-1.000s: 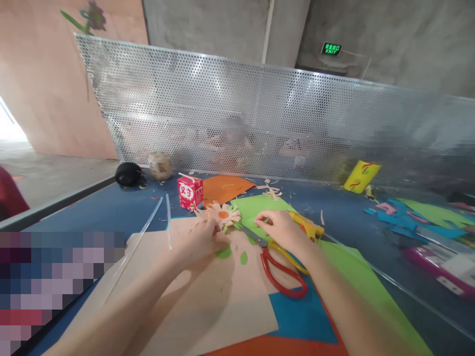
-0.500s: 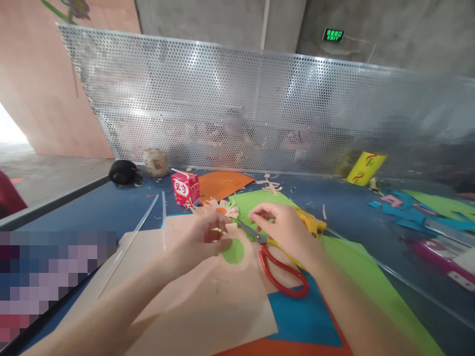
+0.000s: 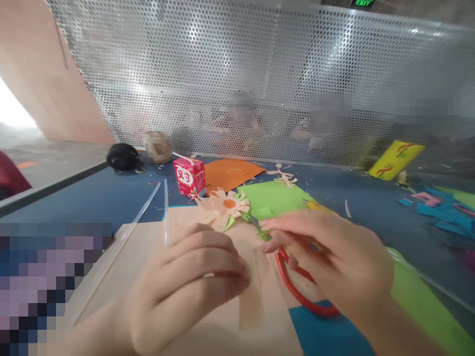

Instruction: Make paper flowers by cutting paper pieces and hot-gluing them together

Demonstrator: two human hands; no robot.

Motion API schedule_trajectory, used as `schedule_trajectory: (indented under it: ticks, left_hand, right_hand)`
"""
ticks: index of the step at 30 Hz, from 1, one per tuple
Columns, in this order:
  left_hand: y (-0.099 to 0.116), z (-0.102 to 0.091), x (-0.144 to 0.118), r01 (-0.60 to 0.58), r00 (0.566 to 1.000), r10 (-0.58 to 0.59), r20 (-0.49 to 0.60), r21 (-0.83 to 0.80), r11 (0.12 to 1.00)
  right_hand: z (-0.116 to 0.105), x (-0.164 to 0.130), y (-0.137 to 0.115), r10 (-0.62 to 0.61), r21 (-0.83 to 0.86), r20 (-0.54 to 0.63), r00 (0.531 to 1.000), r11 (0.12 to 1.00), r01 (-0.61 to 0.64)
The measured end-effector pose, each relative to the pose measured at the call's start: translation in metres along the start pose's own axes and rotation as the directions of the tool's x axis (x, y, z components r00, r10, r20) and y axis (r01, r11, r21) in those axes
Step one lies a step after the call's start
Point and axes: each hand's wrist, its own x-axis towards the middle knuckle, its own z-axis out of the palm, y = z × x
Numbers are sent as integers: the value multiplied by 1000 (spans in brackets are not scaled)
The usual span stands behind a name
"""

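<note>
Paper flower taken as reference; it lies at the far part of the peach sheet, touched by neither hand. Orange centre and cut petals already in place; a green leaf shape shows at its near side, whether fixed or loose cannot be told. Right hand, nearer than the flower and to its right: thumb and forefinger tips closed on a small green piece, apparently pinched, though blurred. Left hand, nearer than the flower and slightly to its left: fingers bunched together; undersides hidden, cannot tell whether anything is held. Scissors to the flower's near right, partly behind the right hand, unheld. Judgement: flower head looks largely assembled; the small green piece is separate from it, so the work seems unfinished.
</note>
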Motion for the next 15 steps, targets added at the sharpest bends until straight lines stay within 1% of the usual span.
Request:
schedule_trajectory:
  ticks: [1,3,5,9,10,12,15]
  left_hand:
    - [2,-1,-2,-21,1000,21,-8,13,1000]
    - [6,-2,-3,-4,1000,4,-1,23,1000]
    - [8,-2,-2,23,1000,-22,-22,17,1000]
    - [8,-1,7,30,995,-28,-100,18,999]
    - [8,-1,9,19,994,-18,-111,10,1000]
    - [6,2,11,35,991,-37,-129,-23,999]
    - [2,8,9,137,971,-155,-182,-108,985]
  right_hand:
    - [-1,0,-2,-54,-5,18,998,999,54]
    - [-3,0,-5,-145,-7,47,988,989,145]
    - [-3,1,-7,-186,6,52,981,983,186]
    - [-4,3,-10,-151,14,85,985,989,150]
    - [-3,3,-9,-139,17,94,986,990,138]
    - [-2,3,-8,-120,34,96,988,993,117]
    - [2,0,-4,-53,62,92,994,997,47]
